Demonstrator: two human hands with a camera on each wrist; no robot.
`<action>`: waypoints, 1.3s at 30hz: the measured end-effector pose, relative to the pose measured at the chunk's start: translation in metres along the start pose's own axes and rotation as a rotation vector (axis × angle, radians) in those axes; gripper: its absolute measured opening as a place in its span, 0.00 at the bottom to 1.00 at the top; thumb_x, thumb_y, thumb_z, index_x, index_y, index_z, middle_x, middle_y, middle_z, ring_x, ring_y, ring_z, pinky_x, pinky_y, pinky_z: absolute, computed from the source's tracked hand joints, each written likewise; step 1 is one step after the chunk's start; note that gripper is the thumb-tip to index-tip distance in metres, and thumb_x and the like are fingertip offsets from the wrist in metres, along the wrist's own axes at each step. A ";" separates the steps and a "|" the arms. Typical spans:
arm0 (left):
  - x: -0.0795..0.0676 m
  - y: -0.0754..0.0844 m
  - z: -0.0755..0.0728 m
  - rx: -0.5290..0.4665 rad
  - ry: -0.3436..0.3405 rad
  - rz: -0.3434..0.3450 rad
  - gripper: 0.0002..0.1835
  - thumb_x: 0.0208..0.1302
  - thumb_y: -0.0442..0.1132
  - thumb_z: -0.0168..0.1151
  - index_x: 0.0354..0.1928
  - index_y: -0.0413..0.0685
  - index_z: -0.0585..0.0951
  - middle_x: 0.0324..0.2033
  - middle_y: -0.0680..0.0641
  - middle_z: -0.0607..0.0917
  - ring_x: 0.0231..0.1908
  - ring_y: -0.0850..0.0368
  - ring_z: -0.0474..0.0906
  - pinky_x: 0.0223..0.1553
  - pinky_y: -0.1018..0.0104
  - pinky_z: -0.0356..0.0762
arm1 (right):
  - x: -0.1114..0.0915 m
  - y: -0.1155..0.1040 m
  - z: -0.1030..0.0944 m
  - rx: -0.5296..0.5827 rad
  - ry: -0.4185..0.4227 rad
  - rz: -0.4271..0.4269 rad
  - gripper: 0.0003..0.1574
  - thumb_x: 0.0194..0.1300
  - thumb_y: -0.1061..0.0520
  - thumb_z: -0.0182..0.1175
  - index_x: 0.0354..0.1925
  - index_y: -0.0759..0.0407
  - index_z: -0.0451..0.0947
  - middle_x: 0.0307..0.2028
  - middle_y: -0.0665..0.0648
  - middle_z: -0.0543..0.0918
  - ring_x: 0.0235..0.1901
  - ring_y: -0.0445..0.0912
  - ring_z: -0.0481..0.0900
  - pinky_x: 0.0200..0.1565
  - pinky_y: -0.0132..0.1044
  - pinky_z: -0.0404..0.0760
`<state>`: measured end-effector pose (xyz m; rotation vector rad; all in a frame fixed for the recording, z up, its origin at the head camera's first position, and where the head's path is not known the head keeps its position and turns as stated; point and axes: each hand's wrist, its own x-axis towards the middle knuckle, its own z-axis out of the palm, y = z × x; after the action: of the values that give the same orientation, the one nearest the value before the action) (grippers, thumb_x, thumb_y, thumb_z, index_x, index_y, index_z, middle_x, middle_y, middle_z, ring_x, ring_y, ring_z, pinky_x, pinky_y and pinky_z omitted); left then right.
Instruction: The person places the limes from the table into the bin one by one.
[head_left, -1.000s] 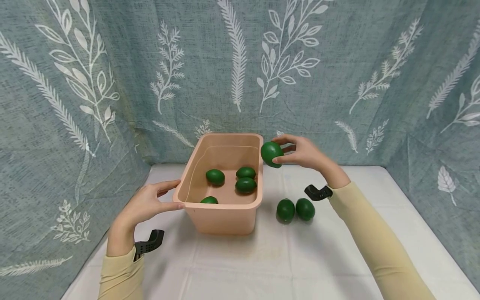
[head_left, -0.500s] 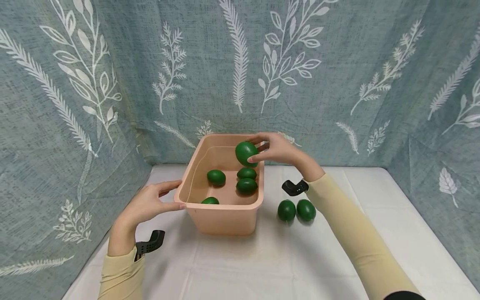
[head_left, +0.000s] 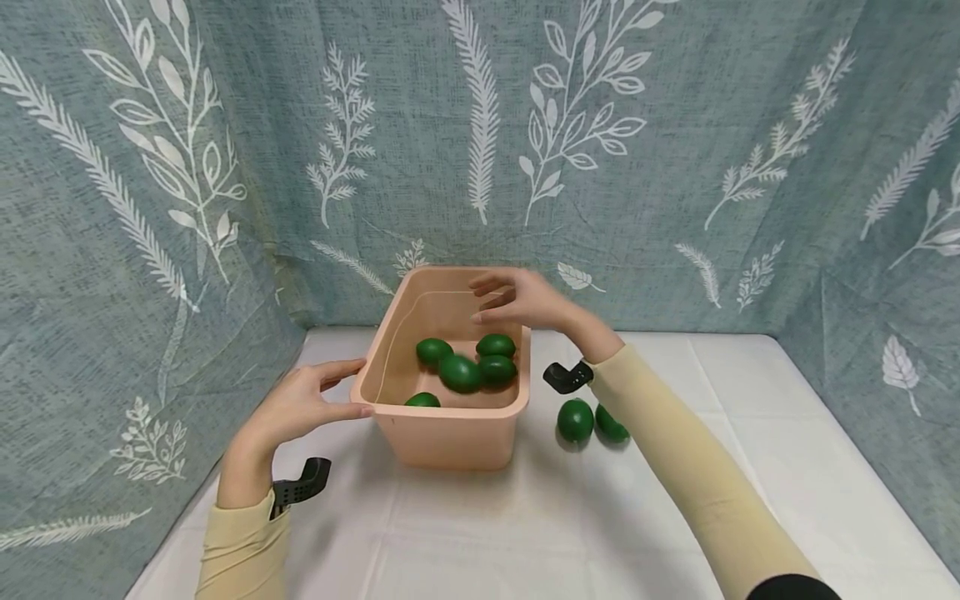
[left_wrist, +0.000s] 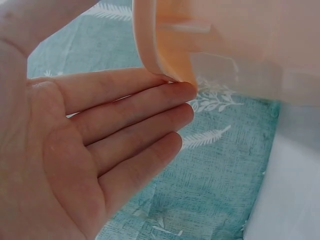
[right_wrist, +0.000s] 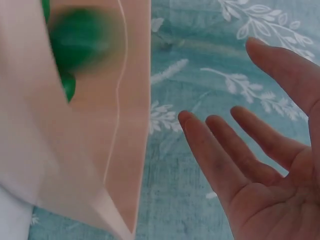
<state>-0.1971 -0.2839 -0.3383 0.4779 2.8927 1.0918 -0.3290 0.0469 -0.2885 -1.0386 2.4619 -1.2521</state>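
A peach-coloured plastic bin stands on the white table with several dark green limes inside. My left hand is at its near left corner, fingers straight and fingertips touching the rim, as the left wrist view shows. Over the bin's right side, my right hand has its fingers spread and holds nothing. Below it, one lime is in the bin among the others; in the right wrist view this lime is blurred by motion. The near wall partly hides another lime.
To the right of the bin, a lime lies on the white-covered table, with a second lime beside it, partly covered by my right sleeve. A blue-green leaf-patterned cloth hangs behind and at both sides.
My right hand has carried a lime leftward over the bin's right rim and let it go; that lime is now inside. My left hand has stayed at the corner.
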 end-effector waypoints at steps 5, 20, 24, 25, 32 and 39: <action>0.002 0.000 0.002 0.018 0.015 -0.011 0.41 0.52 0.56 0.70 0.65 0.43 0.71 0.62 0.42 0.74 0.63 0.37 0.67 0.61 0.42 0.70 | -0.012 0.005 -0.008 0.010 0.030 0.027 0.36 0.59 0.49 0.67 0.64 0.51 0.69 0.60 0.56 0.75 0.56 0.54 0.77 0.55 0.42 0.80; 0.003 0.001 0.002 0.032 0.012 -0.026 0.41 0.52 0.58 0.69 0.65 0.45 0.71 0.62 0.42 0.74 0.63 0.36 0.67 0.60 0.40 0.70 | -0.065 0.042 -0.029 0.026 0.156 0.113 0.37 0.57 0.41 0.66 0.63 0.48 0.70 0.60 0.55 0.74 0.57 0.53 0.77 0.53 0.45 0.81; 0.003 0.001 0.002 0.039 0.014 -0.017 0.41 0.53 0.57 0.69 0.65 0.44 0.71 0.62 0.42 0.74 0.63 0.36 0.67 0.60 0.41 0.70 | -0.079 0.055 -0.032 0.053 0.171 0.139 0.38 0.58 0.41 0.66 0.63 0.49 0.69 0.61 0.56 0.74 0.58 0.53 0.76 0.54 0.47 0.81; 0.003 0.001 0.002 0.040 0.013 -0.017 0.41 0.53 0.58 0.69 0.65 0.44 0.71 0.62 0.42 0.74 0.63 0.36 0.67 0.60 0.41 0.70 | -0.083 0.058 -0.033 0.059 0.175 0.146 0.38 0.58 0.40 0.66 0.64 0.49 0.69 0.61 0.56 0.73 0.58 0.53 0.76 0.54 0.48 0.81; 0.002 0.001 0.002 0.038 0.014 -0.018 0.41 0.53 0.58 0.69 0.66 0.45 0.70 0.62 0.42 0.74 0.63 0.36 0.67 0.60 0.41 0.70 | -0.106 0.077 -0.035 0.092 0.202 0.198 0.40 0.57 0.41 0.66 0.64 0.51 0.68 0.62 0.59 0.72 0.59 0.55 0.75 0.55 0.49 0.80; 0.001 0.002 0.003 0.044 0.016 -0.011 0.41 0.53 0.57 0.69 0.65 0.44 0.71 0.62 0.41 0.74 0.62 0.35 0.68 0.60 0.41 0.70 | -0.127 0.103 -0.032 0.084 0.222 0.238 0.40 0.58 0.41 0.66 0.64 0.53 0.68 0.62 0.60 0.73 0.59 0.55 0.75 0.56 0.50 0.79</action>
<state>-0.1977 -0.2807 -0.3390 0.4569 2.9350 1.0365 -0.3015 0.1926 -0.3648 -0.5917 2.5722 -1.4423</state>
